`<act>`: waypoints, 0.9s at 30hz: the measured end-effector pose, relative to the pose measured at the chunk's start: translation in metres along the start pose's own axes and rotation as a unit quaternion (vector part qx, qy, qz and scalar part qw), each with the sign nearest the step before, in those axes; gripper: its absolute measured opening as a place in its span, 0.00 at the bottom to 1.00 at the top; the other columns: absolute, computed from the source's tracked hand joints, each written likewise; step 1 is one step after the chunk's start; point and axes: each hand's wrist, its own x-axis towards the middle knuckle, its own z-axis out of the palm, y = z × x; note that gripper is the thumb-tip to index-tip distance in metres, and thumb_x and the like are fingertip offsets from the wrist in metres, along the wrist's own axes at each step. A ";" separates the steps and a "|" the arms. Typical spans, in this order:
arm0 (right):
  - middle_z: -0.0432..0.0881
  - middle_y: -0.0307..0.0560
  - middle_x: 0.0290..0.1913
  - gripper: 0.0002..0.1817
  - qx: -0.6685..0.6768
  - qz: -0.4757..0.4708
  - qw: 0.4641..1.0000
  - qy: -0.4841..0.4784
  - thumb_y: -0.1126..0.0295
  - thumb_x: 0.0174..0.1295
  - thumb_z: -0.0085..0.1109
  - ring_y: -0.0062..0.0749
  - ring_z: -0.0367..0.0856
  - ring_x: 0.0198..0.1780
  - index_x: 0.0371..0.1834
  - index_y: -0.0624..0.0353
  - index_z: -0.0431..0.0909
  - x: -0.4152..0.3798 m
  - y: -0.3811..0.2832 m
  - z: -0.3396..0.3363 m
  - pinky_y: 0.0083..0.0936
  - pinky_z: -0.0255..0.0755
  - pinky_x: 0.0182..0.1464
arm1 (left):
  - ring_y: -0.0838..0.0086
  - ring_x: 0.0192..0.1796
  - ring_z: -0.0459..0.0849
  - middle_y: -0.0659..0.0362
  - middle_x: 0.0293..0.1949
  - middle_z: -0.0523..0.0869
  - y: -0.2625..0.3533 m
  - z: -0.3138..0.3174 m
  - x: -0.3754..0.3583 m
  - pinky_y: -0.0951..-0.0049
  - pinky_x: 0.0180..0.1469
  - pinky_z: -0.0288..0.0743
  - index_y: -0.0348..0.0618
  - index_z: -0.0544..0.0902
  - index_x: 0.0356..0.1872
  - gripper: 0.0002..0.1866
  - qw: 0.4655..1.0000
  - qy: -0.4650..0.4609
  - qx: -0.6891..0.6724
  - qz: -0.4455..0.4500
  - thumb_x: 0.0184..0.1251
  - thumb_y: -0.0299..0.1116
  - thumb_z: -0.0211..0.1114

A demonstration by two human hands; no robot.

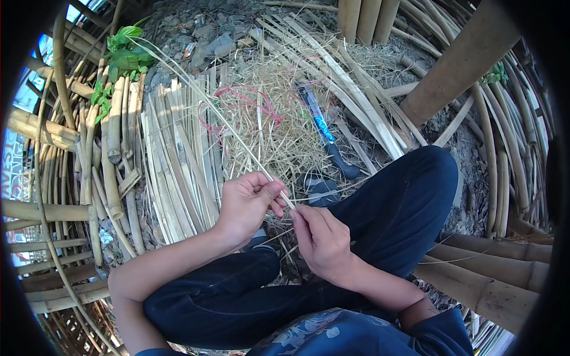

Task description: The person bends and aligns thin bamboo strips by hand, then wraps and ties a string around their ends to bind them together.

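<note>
A long thin bamboo strip [230, 127] runs from the upper left down to my two hands in front of my lap. Between thumb and fingers, my left hand [246, 203] pinches it a little above its lower end. My right hand [323, 240] is closed on that lower end, its fingertips almost touching those of my left hand. Beyond the hands lies a heap of pale shavings [270, 142] with a pink string [252, 102] across it. A tool with blue lettering and a black handle [339, 160] rests on the shavings.
Split bamboo slats [172, 160] lie in a row at the left, with longer slats [350, 89] at the upper right. A thick bamboo pole [457, 65] slants at the right. Stacked bamboo poles [481, 285] lie beside my knee. Green leaves [127, 53] grow at the upper left.
</note>
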 end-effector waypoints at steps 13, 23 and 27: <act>0.75 0.50 0.27 0.07 0.080 0.031 0.991 -0.107 0.78 0.58 0.60 0.31 0.78 0.23 0.38 0.69 0.77 0.019 -0.009 -0.021 0.24 0.72 0.22 | 0.78 0.26 0.80 0.55 0.28 0.82 0.017 0.007 -0.011 0.79 0.28 0.78 0.30 0.78 0.35 0.05 0.999 0.026 0.025 0.022 0.68 0.24 0.59; 0.78 0.42 0.30 0.09 0.390 0.291 0.847 -0.214 0.74 0.67 0.53 0.17 0.78 0.25 0.40 0.70 0.79 0.026 -0.001 -0.028 0.15 0.73 0.24 | 0.77 0.26 0.80 0.53 0.34 0.82 0.018 0.000 -0.012 0.80 0.28 0.76 0.30 0.78 0.35 0.03 0.998 -0.029 0.023 0.052 0.68 0.20 0.57; 0.78 0.43 0.29 0.08 0.390 0.285 0.852 -0.201 0.75 0.67 0.53 0.17 0.77 0.24 0.39 0.70 0.79 0.025 0.000 -0.027 0.16 0.72 0.23 | 0.77 0.26 0.80 0.53 0.34 0.83 0.022 0.002 -0.012 0.80 0.28 0.76 0.29 0.79 0.35 0.04 0.999 -0.025 0.033 0.035 0.68 0.19 0.56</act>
